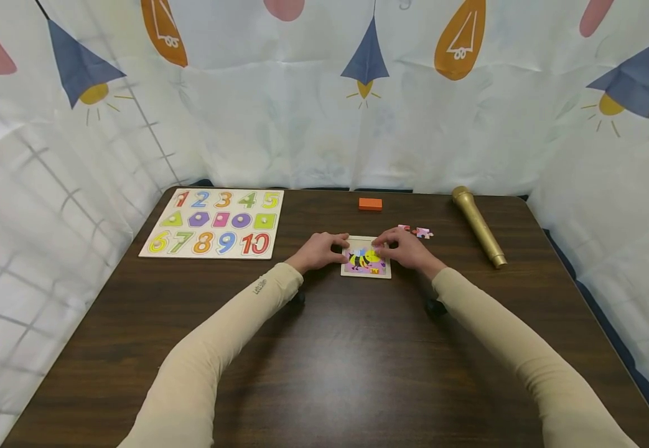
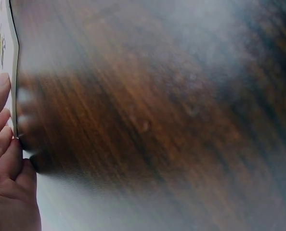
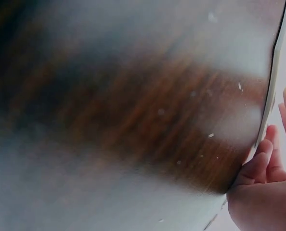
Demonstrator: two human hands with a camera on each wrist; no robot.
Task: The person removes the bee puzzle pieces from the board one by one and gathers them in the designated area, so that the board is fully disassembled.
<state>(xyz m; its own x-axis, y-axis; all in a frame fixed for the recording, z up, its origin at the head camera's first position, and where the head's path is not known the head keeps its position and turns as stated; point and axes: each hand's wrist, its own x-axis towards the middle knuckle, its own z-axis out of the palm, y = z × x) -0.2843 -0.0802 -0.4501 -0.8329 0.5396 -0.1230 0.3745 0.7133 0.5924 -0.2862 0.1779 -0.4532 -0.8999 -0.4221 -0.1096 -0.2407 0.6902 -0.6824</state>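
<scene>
A small square jigsaw puzzle (image 1: 366, 274) with a pale frame and a yellow-and-black bee on pink lies on the table. My left hand (image 1: 320, 250) holds its left edge, thumb and fingers at the frame. Over the upper right part of the puzzle, my right hand (image 1: 406, 249) pinches what looks like a small pink puzzle piece, mostly hidden by the fingertips. Loose pink jigsaw pieces (image 1: 424, 233) lie just beyond the right hand. In the left wrist view the left hand (image 2: 10, 183) is beside the frame's edge; the right wrist view shows the right hand (image 3: 263, 192) likewise.
On the left lies a number and shape board (image 1: 206, 226). An orange block (image 1: 370, 204) sits near the back edge of the dark wooden table (image 1: 335, 361). A gold, microphone-shaped stick (image 1: 479, 228) lies at the right. Patterned curtains (image 1: 302, 124) enclose the table's back and sides.
</scene>
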